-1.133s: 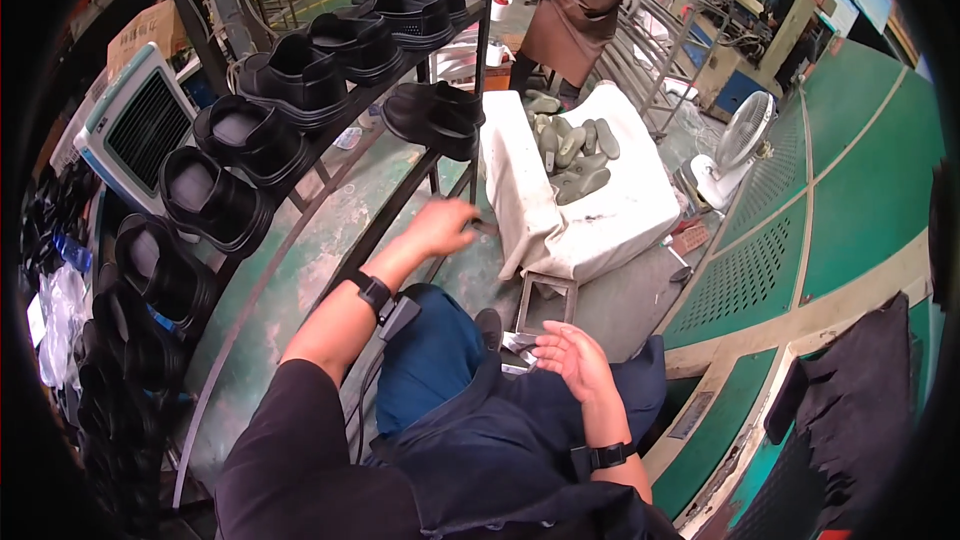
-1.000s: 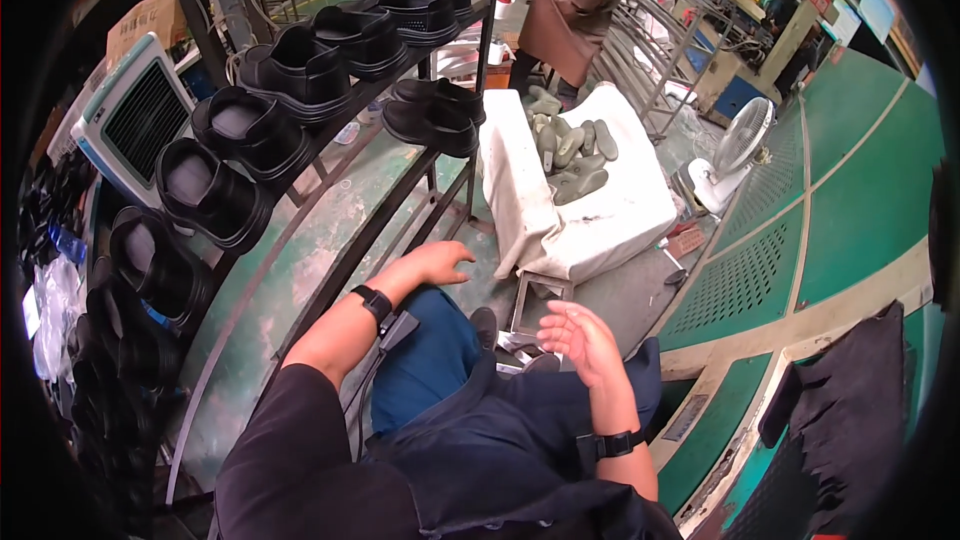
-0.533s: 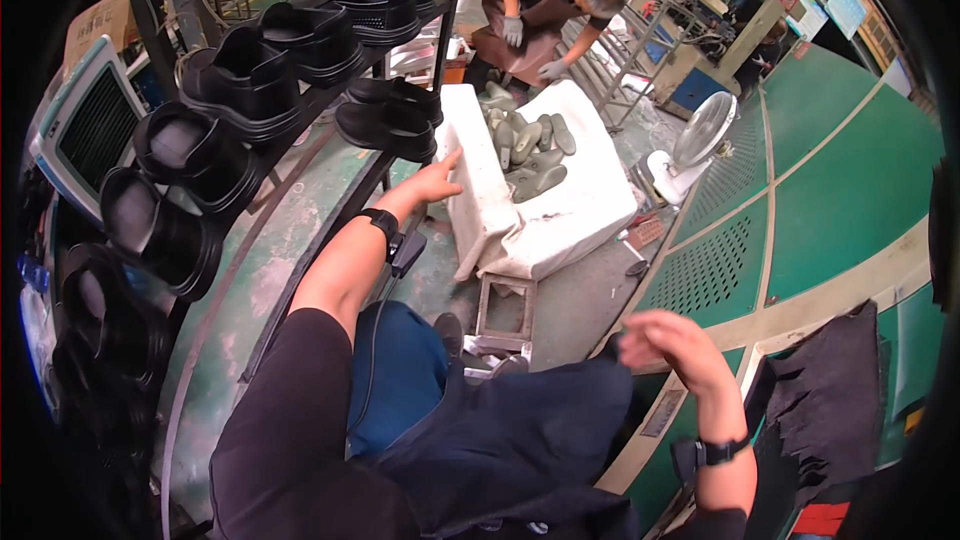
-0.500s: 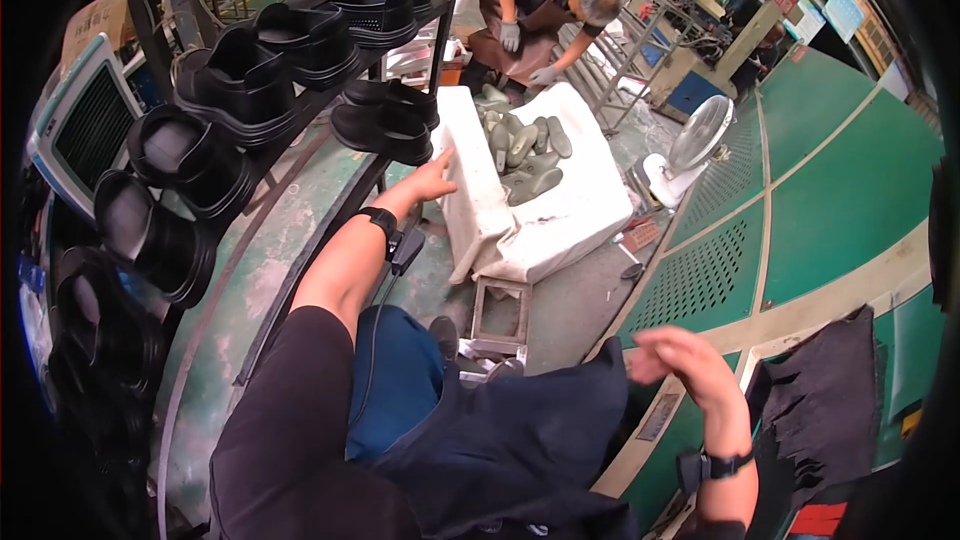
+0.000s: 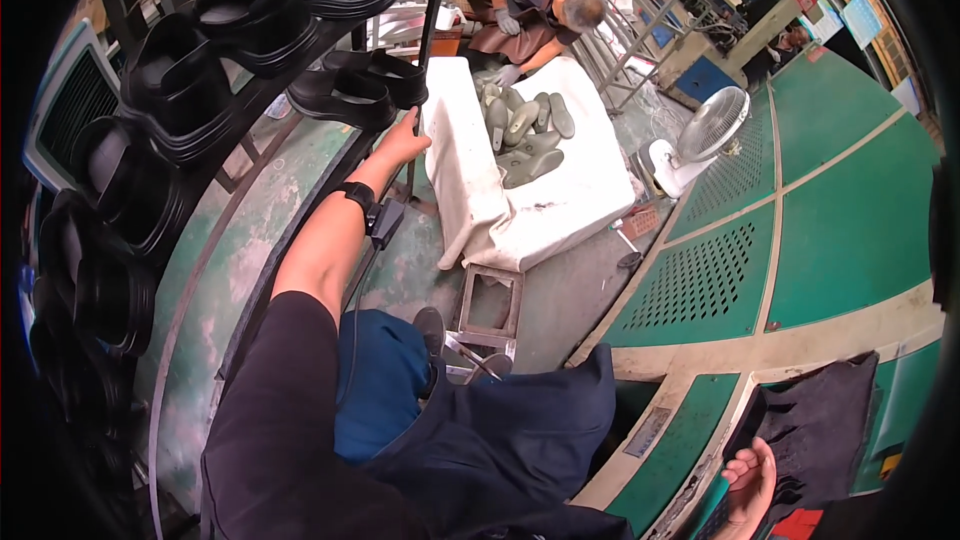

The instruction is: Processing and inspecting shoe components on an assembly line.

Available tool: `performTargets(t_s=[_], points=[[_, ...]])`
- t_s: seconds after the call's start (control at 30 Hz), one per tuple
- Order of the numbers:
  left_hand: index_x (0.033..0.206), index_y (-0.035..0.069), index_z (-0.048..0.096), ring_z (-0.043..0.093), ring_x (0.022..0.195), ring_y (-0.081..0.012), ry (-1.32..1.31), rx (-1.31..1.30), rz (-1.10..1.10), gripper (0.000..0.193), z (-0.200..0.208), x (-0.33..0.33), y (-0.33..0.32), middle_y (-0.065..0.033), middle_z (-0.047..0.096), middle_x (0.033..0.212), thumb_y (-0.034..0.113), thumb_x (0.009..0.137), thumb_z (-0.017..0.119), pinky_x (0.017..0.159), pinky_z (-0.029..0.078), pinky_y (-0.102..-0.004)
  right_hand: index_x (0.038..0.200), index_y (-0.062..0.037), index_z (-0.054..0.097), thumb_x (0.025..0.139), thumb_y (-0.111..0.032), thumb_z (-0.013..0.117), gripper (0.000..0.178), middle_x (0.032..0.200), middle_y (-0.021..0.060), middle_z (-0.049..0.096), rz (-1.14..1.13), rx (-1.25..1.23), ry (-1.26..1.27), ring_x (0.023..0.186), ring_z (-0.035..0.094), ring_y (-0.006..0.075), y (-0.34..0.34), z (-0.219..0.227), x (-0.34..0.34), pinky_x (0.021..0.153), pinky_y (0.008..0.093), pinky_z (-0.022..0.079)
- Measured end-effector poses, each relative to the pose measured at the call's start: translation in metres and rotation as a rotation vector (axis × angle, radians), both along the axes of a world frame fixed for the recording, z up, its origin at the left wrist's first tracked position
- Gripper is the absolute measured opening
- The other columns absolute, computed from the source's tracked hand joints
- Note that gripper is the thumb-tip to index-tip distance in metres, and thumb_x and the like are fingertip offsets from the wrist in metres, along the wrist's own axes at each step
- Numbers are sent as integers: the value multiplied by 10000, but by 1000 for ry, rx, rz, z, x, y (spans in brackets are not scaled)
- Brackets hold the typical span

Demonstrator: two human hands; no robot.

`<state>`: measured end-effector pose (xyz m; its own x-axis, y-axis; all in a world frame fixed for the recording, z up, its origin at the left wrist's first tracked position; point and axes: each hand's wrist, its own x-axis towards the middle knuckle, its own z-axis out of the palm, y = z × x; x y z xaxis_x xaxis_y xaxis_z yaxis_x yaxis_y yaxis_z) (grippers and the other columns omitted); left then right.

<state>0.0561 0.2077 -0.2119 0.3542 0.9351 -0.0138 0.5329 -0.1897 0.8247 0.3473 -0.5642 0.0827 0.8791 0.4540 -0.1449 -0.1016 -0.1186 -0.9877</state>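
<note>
In the head view, your left hand (image 5: 402,143) reaches forward at the end of the rack, index finger raised and thumb spread away from it, with nothing visible in its grasp. The nearer black shoe (image 5: 335,108) of the low pair lies just beyond it and to its left, long axis running roughly across the picture; contact between fingertip and shoe (the two overlap from above) I can't confirm. Your left is clearly the nearer hand. Your right hand (image 5: 750,485) is well apart at lower right, fingers loosely curled with no object showing, beside the dark cloth (image 5: 825,415). Right of your left hand stands the white-draped stand (image 5: 570,215), bearing grey-green foot-shaped forms (image 5: 522,122).
</note>
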Motion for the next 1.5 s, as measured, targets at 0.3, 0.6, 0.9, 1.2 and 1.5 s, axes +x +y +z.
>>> performTargets(t_s=[0.3, 0.6, 0.9, 1.2, 1.5], points=[[1557, -24, 300, 487, 1389, -365, -40, 135, 60, 934, 10, 17, 20, -263, 503, 1485, 277, 770, 702, 1145, 386, -363, 1330, 61, 535, 1021, -289, 555, 467, 1004, 211, 691, 143, 53, 74, 830, 727, 298, 8, -28, -14, 712, 405, 636], [1286, -24, 647, 606, 1260, -329, 88, 330, -479, 469, -3, -80, -49, -224, 662, 1292, 218, 885, 675, 1085, 446, -401, 1320, 22, 602, 941, -320, 673, 516, 1106, 162, 720, 483, -115, 276, 947, 725, 274, 68, -30, 3, 871, 396, 583], [1611, 19, 158, 209, 1541, -358, 504, 190, -297, 1003, -18, -237, -135, -225, 205, 1660, 76, 780, 717, 1241, 197, -407, 1314, -85, 637, 980, -392, 615, 454, 1138, 136, 724, 1024, -728, -232, 1024, 709, 281, 114, -84, 23, 838, 393, 552], [1512, 78, 368, 658, 1093, -439, 678, 284, 108, 774, -33, -241, -167, -283, 669, 1174, 136, 789, 639, 954, 510, -493, 1346, -111, 597, 970, -471, 577, 521, 1137, 179, 702, 1276, -712, -588, 1095, 652, 388, 98, -89, 16, 910, 485, 517], [1414, 116, 458, 686, 961, -459, 873, 276, 197, 662, 2, -215, -200, -258, 709, 1046, 288, 800, 637, 829, 540, -562, 1298, -112, 641, 939, -504, 600, 534, 1078, 177, 704, 1289, -777, -519, 1052, 668, 378, 104, -72, 16, 894, 470, 528]])
